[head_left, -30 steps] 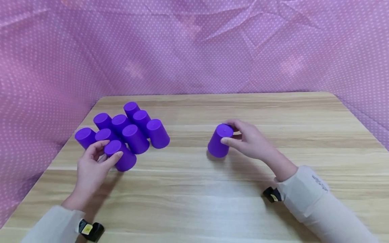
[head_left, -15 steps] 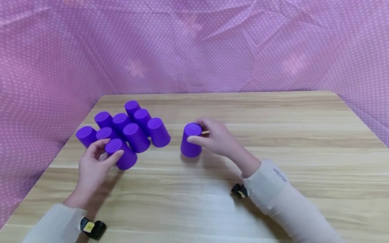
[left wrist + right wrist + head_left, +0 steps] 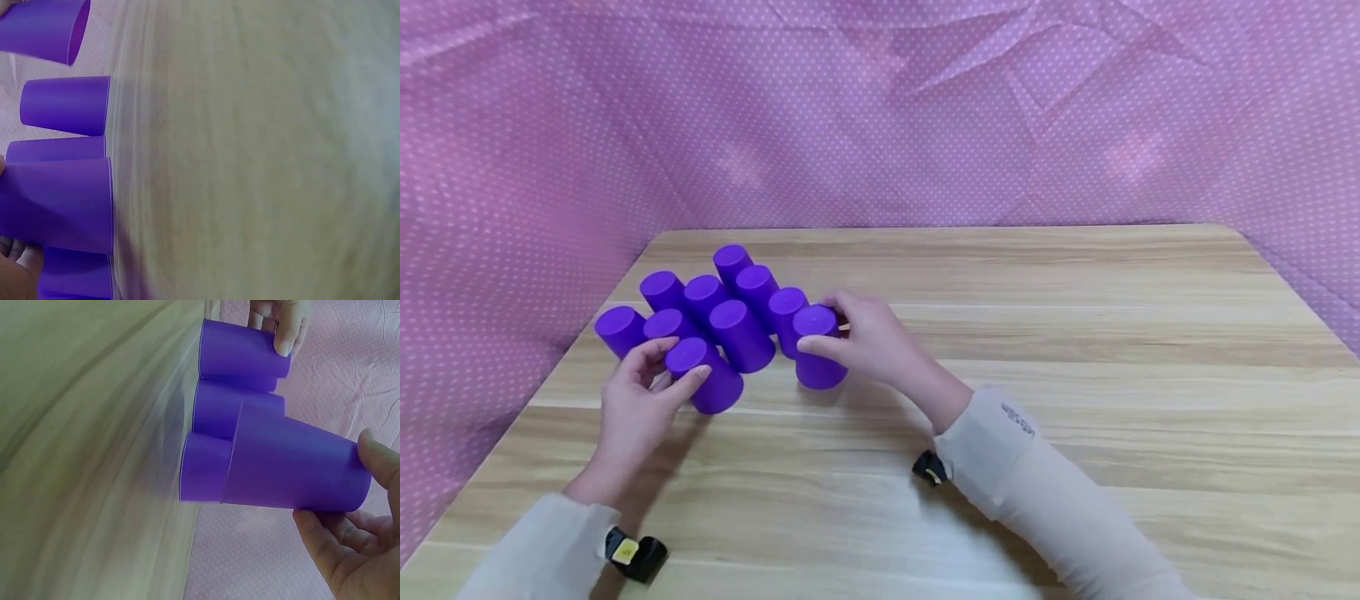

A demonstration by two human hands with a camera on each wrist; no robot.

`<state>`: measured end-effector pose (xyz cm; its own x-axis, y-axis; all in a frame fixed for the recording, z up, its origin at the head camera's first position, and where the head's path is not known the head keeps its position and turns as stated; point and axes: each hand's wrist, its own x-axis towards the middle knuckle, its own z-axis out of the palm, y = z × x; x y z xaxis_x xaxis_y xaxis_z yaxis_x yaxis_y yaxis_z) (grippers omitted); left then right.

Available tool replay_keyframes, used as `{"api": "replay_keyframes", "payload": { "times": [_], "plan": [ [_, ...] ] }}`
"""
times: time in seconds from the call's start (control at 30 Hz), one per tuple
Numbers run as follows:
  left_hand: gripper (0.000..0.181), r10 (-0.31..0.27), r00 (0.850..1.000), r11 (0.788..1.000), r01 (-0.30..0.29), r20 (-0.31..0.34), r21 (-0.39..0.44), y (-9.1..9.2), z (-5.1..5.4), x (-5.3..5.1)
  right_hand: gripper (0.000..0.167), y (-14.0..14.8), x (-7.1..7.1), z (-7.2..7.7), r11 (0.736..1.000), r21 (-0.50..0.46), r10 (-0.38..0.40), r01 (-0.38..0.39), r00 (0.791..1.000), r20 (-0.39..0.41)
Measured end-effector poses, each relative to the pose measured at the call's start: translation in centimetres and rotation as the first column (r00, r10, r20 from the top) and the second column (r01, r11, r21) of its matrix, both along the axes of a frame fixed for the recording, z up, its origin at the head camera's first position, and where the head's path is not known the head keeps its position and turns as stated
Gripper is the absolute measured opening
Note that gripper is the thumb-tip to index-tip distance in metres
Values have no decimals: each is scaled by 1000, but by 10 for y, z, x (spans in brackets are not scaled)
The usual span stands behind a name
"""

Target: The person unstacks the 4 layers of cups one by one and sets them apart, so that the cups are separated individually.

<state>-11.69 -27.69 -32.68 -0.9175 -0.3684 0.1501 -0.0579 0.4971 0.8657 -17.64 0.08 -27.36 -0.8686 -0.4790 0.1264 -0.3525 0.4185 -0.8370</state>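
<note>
Purple cups (image 3: pixel 745 340) stand upside down in a slanted cluster on the left half of the table, several of them close together. My left hand (image 3: pixel 634 408) pinches the cluster's nearest cup (image 3: pixel 718 390) near its top, thumb on one side and fingers on the other; its rim rests on the table in the left wrist view. With my right hand (image 3: pixel 880 343) I hold another purple cup (image 3: pixel 290 464) by its narrow end, mouth downward and slightly tilted. Both wrist views show this cup raised off the table, close to the cluster's right end. It partly hides a standing cup (image 3: pixel 786 315).
The wood-grain table (image 3: pixel 1075 333) stretches to the right of the cups. Pink dotted cloth (image 3: pixel 925 117) hangs behind it and at the sides. A black device sits at each wrist, one at the left cuff (image 3: pixel 643 560) and one at the right cuff (image 3: pixel 930 468).
My right hand has carried its cup leftward, from the middle of the table to beside the cluster. The left hand keeps its grip on the front cup, nearly unmoved.
</note>
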Motion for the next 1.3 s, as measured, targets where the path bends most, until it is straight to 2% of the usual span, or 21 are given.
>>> {"api": "replay_keyframes", "payload": {
  "times": [0.13,0.17,0.23,0.3,0.37,0.43,0.5,0.57,0.67,0.8,0.9,1.03,1.17,1.3],
  "plan": [
    [46,18,1000,1000,-19,21,20,6,6,2,41,-14,0,0,1000,8,7,-7,1000,-7],
    [46,12,1000,1000,-12,8,22,2,1,0,41,-17,-1,0,1000,13,6,-6,1000,0],
    [48,13,1000,999,-14,14,31,0,-1,-1,43,-24,-1,0,999,33,4,-4,1000,5],
    [48,2,1000,1000,-2,-16,19,-6,-8,-3,45,-30,-1,-1,998,60,1,-2,1000,7],
    [48,-6,999,1000,6,-31,11,-7,-10,-3,47,-35,-1,-3,997,83,0,0,1000,-1],
    [46,-4,999,999,5,-42,34,-2,-3,0,47,-40,-1,-3,996,93,3,-1,1000,-17],
    [45,12,1000,999,-12,-24,35,5,3,3,46,-44,-1,-5,995,96,3,0,1000,-26],
    [44,12,1000,999,-11,-27,45,7,5,4,46,-47,-1,-6,995,98,1,3,999,-34],
    [46,1,998,998,2,-56,62,0,-5,-1,45,-50,-1,-8,994,105,-2,6,999,-36],
    [50,-8,995,995,18,-98,100,-16,-25,-9,45,-52,-1,-10,994,113,7,-3,999,-38],
    [53,-5,995,995,15,-97,100,-19,-29,-11,46,-54,-2,-12,993,120,14,-10,999,-36],
    [51,-8,997,997,14,-83,76,-10,-20,-7,48,-57,-3,-15,990,138,24,-19,999,-36],
    [46,12,1000,999,-12,-28,33,7,1,3,49,-59,-3,-17,987,159,33,-26,999,-39],
    [45,32,999,999,-33,14,23,14,12,7,51,-61,-3,-18,985,171,30,-23,999,-40]
  ]
}}
